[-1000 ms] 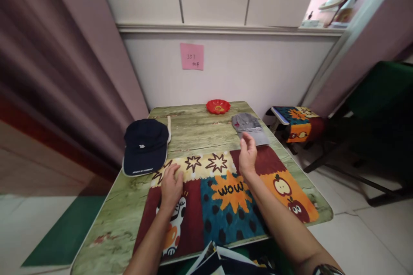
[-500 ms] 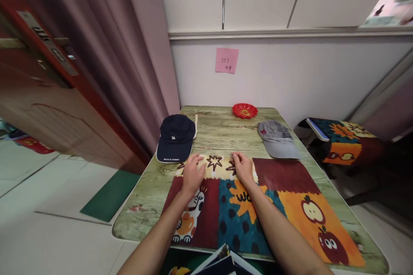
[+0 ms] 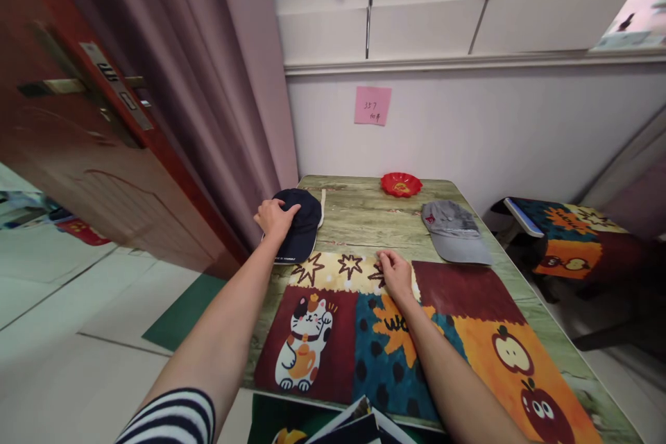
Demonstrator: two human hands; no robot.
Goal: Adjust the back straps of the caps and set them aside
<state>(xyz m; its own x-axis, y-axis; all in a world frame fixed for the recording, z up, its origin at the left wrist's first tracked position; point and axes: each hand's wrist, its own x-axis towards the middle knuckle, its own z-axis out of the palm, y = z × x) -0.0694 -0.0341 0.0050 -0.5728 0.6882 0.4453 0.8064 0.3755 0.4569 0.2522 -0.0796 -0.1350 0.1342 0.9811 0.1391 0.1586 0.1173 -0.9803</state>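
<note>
My left hand [image 3: 275,218] is over the left side of a navy baseball cap [image 3: 304,229]. Its thumb is spread from the bent fingers and lies across the crown; I cannot make out a firm grip. The cap sits at the table's left edge, with white lettering on its brim. My right hand [image 3: 395,272] rests, fingers curled in, on the cream star-patterned strip of a colourful placemat [image 3: 333,347]. Nothing shows in those fingers. Farther right a grey baseball cap [image 3: 454,232] lies with its brim toward me.
A scalloped red dish [image 3: 401,184] stands at the back of the wood-patterned table [image 3: 359,218]. Behind it, a pink note [image 3: 372,106] sticks to the wall. Left are a curtain and a brown door [image 3: 104,173]. A stool with a similar cover [image 3: 569,236] is at right.
My left hand has moved left and away from me, from the placemat to the navy cap. My right hand stays on the mat. The view has shifted slightly.
</note>
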